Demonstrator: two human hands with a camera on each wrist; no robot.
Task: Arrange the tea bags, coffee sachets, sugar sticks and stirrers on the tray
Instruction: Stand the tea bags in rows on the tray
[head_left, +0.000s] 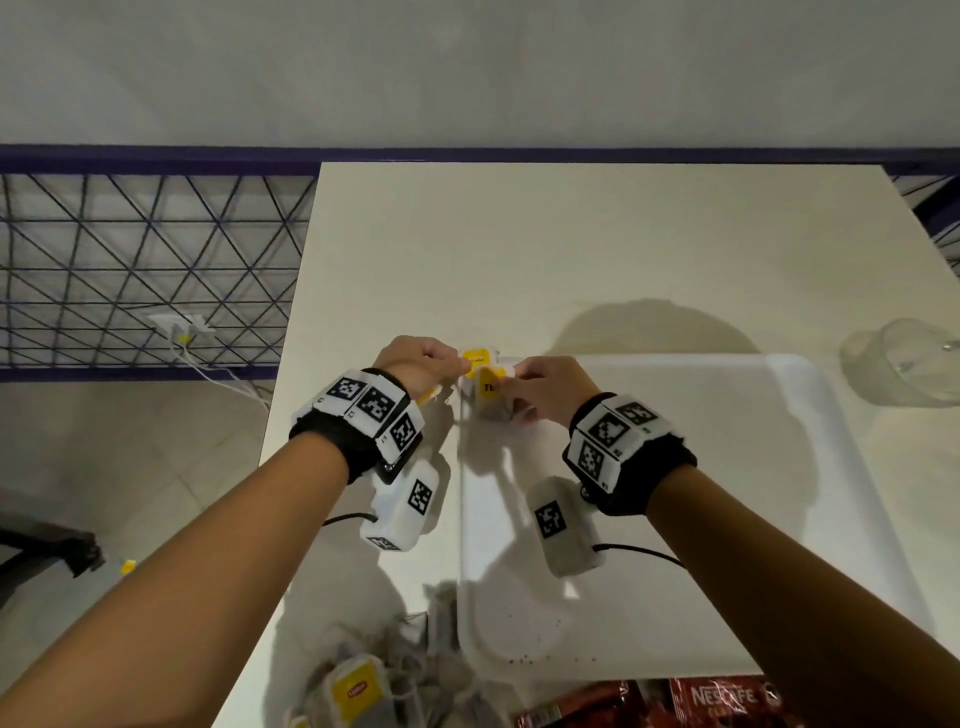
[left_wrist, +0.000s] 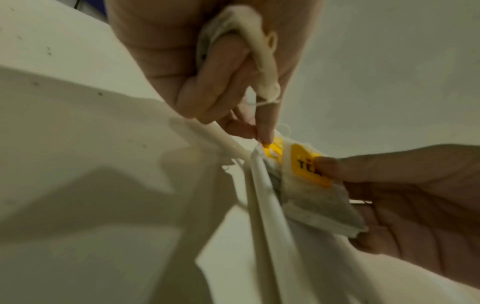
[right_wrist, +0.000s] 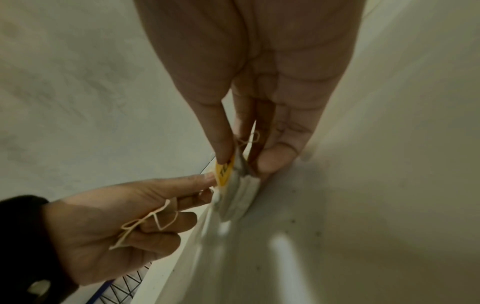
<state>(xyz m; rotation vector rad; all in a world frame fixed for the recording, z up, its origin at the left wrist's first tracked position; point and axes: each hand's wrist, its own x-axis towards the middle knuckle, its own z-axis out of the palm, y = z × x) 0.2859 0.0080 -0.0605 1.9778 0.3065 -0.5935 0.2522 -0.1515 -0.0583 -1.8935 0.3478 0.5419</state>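
The tea bags (head_left: 485, 392) stand on edge at the far left corner of the white tray (head_left: 727, 519), pinched by the right hand (head_left: 545, 389) between thumb and fingers while the left hand (head_left: 421, 364) pinches a yellow tag (head_left: 476, 357) just beside them (a spare bag is curled in its palm). Best to square the stack against the rim and free the strings before letting go. The tray sits on a cream table (head_left: 571, 249), with more tea bags (head_left: 358, 691) and red Nescafé sachets (head_left: 722, 699) at its near edge, before a plain wall.

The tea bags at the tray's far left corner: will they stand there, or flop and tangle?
Probably floppy: the tea bags sag where the right hand pinches them. Likely light, since fingertips alone hold them. Tangling seems possible: loose string loops over the left hand.
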